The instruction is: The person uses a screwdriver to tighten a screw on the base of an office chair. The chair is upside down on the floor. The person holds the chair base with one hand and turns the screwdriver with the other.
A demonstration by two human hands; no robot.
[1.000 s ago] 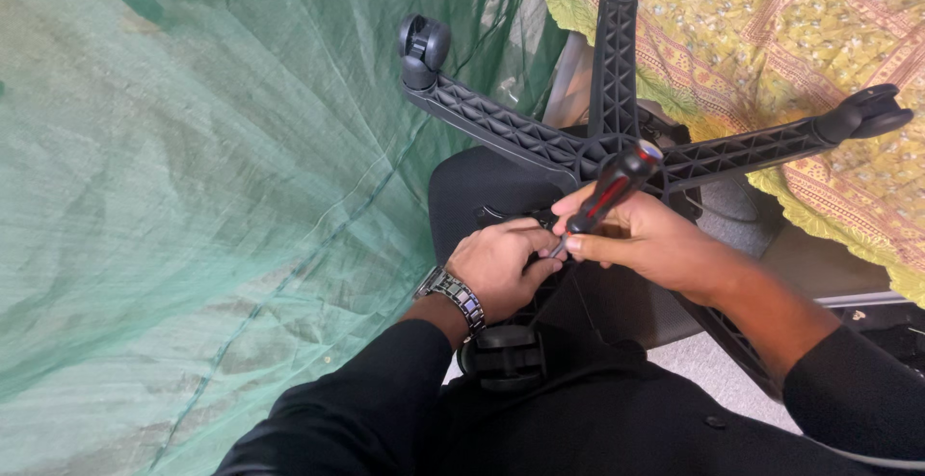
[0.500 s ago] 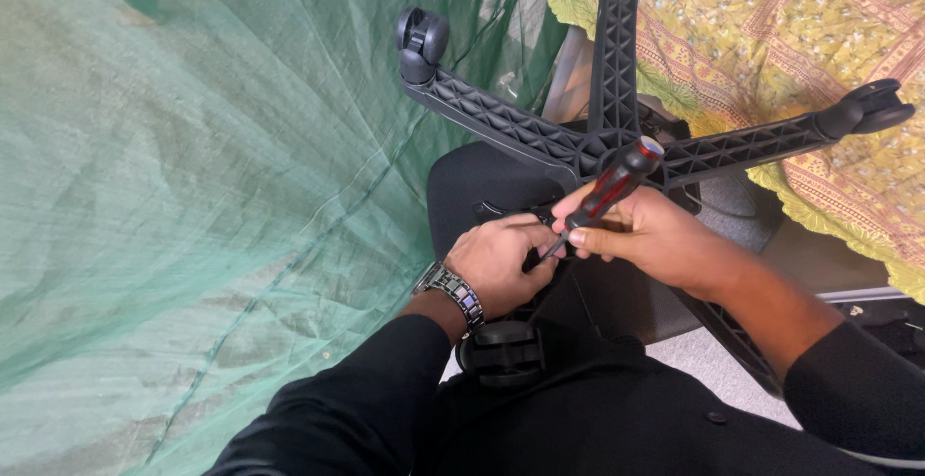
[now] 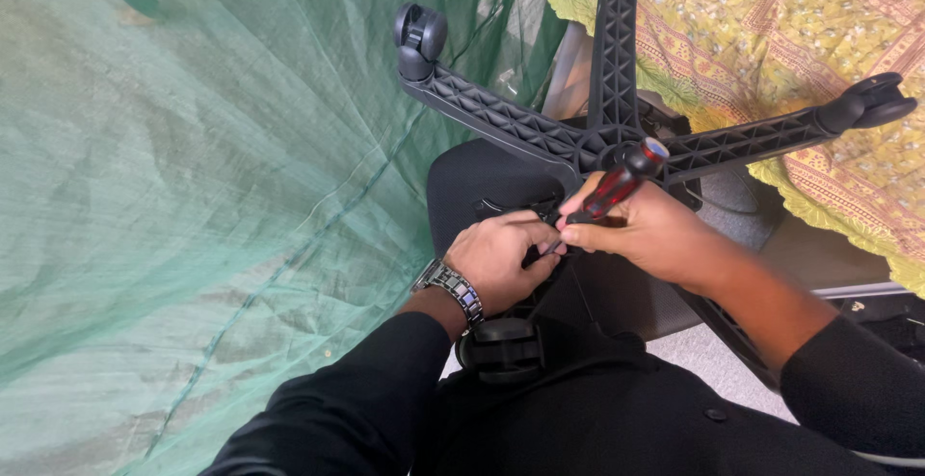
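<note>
Screwdriver (image 3: pixel 617 183), red-and-black handle, is clamped in the right hand (image 3: pixel 650 235), fingers wrapped tight round the grip, butt end pointing up and away. Shaft angles down toward the underside of the overturned chair; tip is hidden between the two hands, so can't tell what it's seated in, probably a fastener on the seat plate. Left hand (image 3: pixel 501 259) sits just beside the right, fingers curled shut and pinching at the spot where the tip goes in, apparently steadying it; whatever it pinches is too small to see. Metal watch (image 3: pixel 451 288) on the left wrist, black sleeves on both arms.

Directly behind the grip: hub of the black star base (image 3: pixel 520 129), ribbed legs fanning out above and to each side, chair flipped so the underside faces the person. One caster (image 3: pixel 420 38) up left of the hands, another (image 3: pixel 882 100) far right, a third (image 3: pixel 501 346) just below the left wrist. Green netting (image 3: pixel 193 197) fills everything left of the hands; yellow patterned cloth (image 3: pixel 771 33) lies beyond the base, upper right.
</note>
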